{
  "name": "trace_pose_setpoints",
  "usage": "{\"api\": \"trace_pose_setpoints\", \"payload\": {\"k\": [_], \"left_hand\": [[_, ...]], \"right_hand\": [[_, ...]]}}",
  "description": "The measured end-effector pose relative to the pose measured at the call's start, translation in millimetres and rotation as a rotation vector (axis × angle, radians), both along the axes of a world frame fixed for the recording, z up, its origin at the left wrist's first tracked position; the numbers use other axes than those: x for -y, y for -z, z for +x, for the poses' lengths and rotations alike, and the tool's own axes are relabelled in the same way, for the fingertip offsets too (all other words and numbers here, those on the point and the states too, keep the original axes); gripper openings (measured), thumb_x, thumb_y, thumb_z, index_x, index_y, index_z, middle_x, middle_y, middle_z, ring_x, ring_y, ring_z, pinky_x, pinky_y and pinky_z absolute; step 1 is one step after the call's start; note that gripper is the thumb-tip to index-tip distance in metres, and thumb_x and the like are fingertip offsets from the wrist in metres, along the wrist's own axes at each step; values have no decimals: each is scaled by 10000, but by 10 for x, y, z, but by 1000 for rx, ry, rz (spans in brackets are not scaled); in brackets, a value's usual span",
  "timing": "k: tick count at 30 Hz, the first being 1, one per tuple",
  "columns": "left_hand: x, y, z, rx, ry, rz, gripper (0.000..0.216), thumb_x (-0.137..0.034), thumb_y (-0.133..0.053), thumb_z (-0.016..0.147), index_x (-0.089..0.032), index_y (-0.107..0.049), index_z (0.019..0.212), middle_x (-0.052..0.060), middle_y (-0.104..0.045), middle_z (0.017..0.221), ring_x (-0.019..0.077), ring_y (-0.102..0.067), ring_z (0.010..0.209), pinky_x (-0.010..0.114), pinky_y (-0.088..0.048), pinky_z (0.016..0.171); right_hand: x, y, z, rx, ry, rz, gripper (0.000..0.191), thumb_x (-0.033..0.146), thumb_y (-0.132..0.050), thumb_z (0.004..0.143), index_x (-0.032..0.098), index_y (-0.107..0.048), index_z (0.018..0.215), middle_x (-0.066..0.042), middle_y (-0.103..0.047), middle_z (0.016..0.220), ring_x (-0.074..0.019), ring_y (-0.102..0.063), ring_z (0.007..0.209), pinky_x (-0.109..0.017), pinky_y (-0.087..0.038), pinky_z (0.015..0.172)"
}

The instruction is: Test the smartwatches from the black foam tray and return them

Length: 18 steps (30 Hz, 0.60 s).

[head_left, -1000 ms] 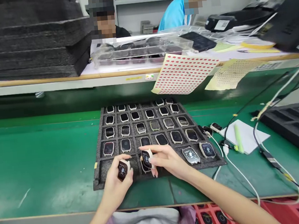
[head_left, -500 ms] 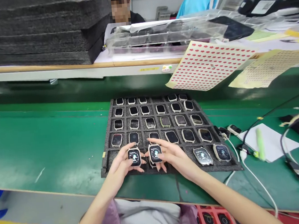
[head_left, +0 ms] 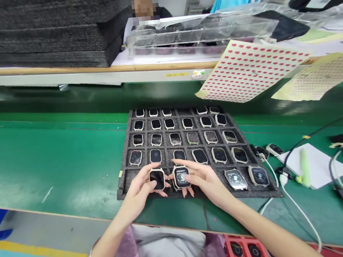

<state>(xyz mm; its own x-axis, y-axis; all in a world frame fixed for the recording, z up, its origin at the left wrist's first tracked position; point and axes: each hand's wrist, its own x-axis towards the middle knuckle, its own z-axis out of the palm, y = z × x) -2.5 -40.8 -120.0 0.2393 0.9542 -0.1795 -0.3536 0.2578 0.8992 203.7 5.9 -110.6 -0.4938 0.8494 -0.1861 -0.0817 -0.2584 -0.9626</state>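
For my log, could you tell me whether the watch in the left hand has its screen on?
Off: the watch in the left hand shows a plain dark face.

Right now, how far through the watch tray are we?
Done, apparently: most pockets of the foam tray hold watch bodies, and two lit ones sit in the front row. In hand: the left hand holds a dark-screened watch, the right hand a lit watch. Left: those two watches are not seated.

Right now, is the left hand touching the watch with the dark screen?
Touching. The head view shows the left hand gripping the dark-screened watch by its edges, fingers wrapped around both sides, above the foam tray.
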Motion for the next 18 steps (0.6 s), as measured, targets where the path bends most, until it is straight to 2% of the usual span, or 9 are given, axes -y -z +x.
{"api": "trace_pose_setpoints", "payload": {"k": [6,11,13,16,18], "left_hand": [[1,-7,5,-30,30,31,395,-220,-515,869,-192,-460,1259,90,-624,1022,228,-625,923,317,-556,713],[19,-16,-66,-43,-55,46,406,-218,-525,870,-197,-448,1268,98,-625,1069,228,-621,949,306,-550,721],[25,-28,-110,-48,-106,50,399,-220,-532,870,-197,-458,1261,96,-629,1077,225,-622,956,290,-543,715],[34,-47,-156,-55,-172,50,406,-231,-556,859,-200,-470,1255,88,-630,1072,226,-630,945,281,-537,697],[41,-59,-167,-56,-190,44,419,-240,-566,854,-204,-467,1259,83,-624,1074,228,-632,936,287,-536,697]], "right_hand": [[27,0,-6,61,-6,56,483,286,-636,847,158,-504,1294,-98,-709,983,-96,-613,514,-192,-442,417],[52,7,-40,60,-155,142,707,187,-689,785,204,-332,1395,-88,-647,1079,-164,-653,769,-253,-552,567],[30,2,-95,192,-200,296,639,181,-661,802,204,-364,1368,-91,-628,1077,-180,-644,799,-291,-562,610],[-44,-28,-224,497,-298,717,513,204,-688,786,187,-500,1263,-112,-584,1111,-237,-593,940,-388,-532,783],[-97,-66,-298,642,-387,946,529,265,-739,756,182,-533,1236,-121,-558,1120,-270,-543,1015,-431,-492,853]]}}
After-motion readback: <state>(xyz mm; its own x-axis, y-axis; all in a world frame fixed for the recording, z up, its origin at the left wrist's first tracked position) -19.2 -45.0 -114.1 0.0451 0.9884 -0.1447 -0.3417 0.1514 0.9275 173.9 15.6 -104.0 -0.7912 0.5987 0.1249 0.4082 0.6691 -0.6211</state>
